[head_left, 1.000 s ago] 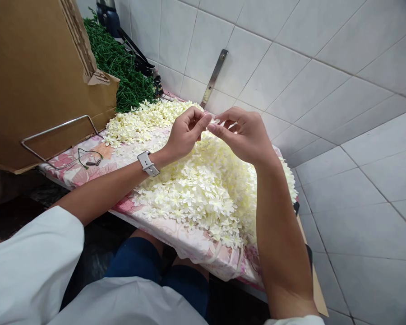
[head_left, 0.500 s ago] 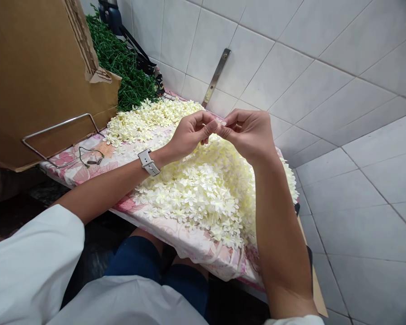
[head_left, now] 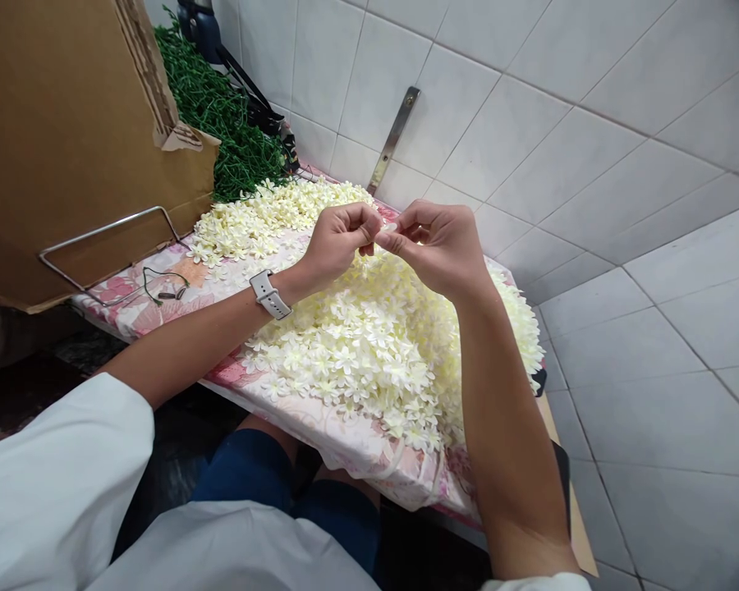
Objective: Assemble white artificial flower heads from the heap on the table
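Above a large heap of cream-white artificial flowers, my two hands meet with pinched fingertips. My right hand grips a small white flower between thumb and forefinger; only part of its petals shows. Close against it, my left hand has its thumb and forefinger pressed together. Whatever the left fingertips pinch is too small or hidden to make out. A white-strapped watch is on my left wrist. Farther back on the table lies a second pile of the same flowers.
A flowered cloth covers the table. Green artificial stems are heaped at the back left, beside a cardboard box. A bent metal wire frame stands at the left edge. Tiled wall with a metal bracket closes the back and right.
Both hands have shifted slightly to the left, still pinched close together. The right fingers have turned a little, and more of the small white flower shows.
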